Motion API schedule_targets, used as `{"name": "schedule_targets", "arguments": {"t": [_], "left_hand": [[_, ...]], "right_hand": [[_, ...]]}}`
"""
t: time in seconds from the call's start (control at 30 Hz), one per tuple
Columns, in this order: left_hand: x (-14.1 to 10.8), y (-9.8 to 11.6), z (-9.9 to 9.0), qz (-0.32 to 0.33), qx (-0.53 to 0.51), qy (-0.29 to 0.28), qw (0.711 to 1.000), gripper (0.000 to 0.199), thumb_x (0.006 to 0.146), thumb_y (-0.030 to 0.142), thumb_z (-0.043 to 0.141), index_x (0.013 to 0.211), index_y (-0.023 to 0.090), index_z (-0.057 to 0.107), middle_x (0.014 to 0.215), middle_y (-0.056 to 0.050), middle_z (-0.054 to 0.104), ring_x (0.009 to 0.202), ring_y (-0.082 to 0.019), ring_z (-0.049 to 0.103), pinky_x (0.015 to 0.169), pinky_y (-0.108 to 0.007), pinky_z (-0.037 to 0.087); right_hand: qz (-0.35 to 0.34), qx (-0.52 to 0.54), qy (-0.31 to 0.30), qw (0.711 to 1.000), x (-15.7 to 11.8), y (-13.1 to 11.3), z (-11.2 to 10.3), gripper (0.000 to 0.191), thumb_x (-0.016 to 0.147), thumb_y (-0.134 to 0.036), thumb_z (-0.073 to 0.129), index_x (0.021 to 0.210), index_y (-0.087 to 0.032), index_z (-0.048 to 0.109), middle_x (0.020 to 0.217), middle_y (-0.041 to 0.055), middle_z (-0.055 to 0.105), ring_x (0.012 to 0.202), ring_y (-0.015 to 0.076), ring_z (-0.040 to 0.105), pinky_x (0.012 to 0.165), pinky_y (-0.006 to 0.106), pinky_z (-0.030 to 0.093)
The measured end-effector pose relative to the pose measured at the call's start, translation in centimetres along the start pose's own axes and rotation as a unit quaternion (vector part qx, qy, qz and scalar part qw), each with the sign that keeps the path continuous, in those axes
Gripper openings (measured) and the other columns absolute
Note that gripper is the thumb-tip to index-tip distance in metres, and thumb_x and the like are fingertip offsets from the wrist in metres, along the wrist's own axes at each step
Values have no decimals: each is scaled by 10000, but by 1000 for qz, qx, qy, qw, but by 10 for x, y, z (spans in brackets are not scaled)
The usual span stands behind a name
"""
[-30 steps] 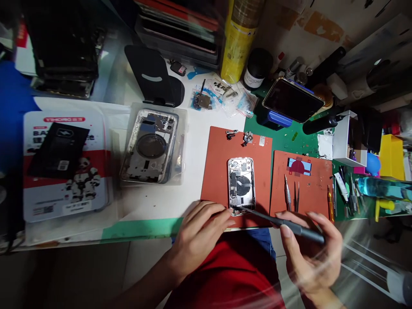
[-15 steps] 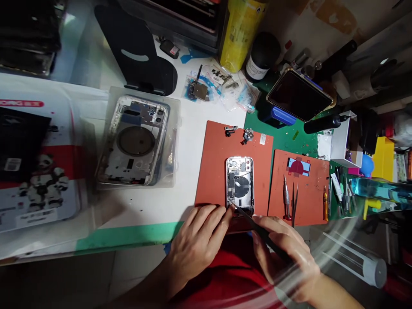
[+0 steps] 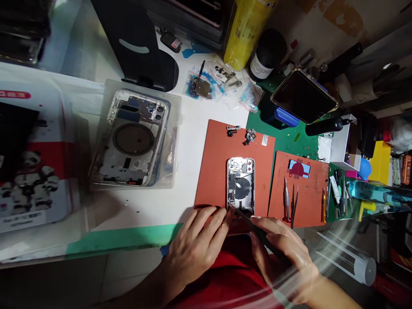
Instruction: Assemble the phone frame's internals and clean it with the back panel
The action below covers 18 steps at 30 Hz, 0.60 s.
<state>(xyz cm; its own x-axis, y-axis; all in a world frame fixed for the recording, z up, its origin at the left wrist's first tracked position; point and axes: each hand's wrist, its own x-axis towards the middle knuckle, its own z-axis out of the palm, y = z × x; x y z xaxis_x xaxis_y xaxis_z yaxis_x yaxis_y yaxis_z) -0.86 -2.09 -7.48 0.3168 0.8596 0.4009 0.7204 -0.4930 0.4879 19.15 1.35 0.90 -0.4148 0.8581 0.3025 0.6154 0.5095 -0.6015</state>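
An opened phone housing (image 3: 240,184) with parts inside lies on an orange mat (image 3: 219,150). At its lower left corner rest the fingertips of my left hand (image 3: 201,238), which are bent and close together; whether they pinch anything is hidden. My right hand (image 3: 283,249) is closed round dark tweezers (image 3: 257,229), whose tip reaches the lower left part of the housing, beside my left fingertips. Small metal parts (image 3: 250,136) lie on the mat above the housing.
A larger phone frame (image 3: 133,139) sits in a clear plastic tray (image 3: 175,150) at left. On the right mat (image 3: 309,206) are a screwdriver (image 3: 286,199) and other tweezers (image 3: 294,206). Behind stand a phone (image 3: 304,96), a black bottle (image 3: 267,56) and a yellow can (image 3: 246,34).
The camera view has shifted slightly. Both hands keep almost the same pose at the housing, with the tweezer tip still at its lower left corner.
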Motion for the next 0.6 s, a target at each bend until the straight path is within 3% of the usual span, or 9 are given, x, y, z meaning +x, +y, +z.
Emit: {"name": "schedule_targets", "arguments": {"t": [0.27,0.4,0.5,0.6], "left_hand": [[-1,0,-1,1,3,1,1000,216,1014,57,573,990,135,774,1122,-111,813,1014,-302,668,890,-456,509],[0,-2,-2,11,-2,4,1000,260,1019,42,532,970,125,774,1121,-128,812,1030,-320,655,879,-466,498],[2,-3,-2,14,-23,8,1000,250,1014,36,536,1046,106,774,1119,-139,805,1040,-320,643,855,-453,489],[5,-2,-2,2,-35,5,999,268,1038,62,522,1140,108,766,1107,-126,797,1001,-305,628,829,-442,475]], "right_hand": [[-6,-9,6,1000,-7,3,-1,251,932,-15,708,1102,-190,647,1096,116,833,884,227,840,731,332,726],[-35,-9,-68,997,-6,8,-10,231,959,2,649,1093,-186,653,1158,123,829,874,217,832,715,329,704],[-64,-34,-134,988,7,7,-18,282,978,-1,630,1189,-181,681,1192,111,824,850,193,818,707,313,690],[-133,-71,-148,978,25,2,-21,271,1013,-25,589,1249,-107,694,1157,145,822,900,218,810,760,356,697]]}}
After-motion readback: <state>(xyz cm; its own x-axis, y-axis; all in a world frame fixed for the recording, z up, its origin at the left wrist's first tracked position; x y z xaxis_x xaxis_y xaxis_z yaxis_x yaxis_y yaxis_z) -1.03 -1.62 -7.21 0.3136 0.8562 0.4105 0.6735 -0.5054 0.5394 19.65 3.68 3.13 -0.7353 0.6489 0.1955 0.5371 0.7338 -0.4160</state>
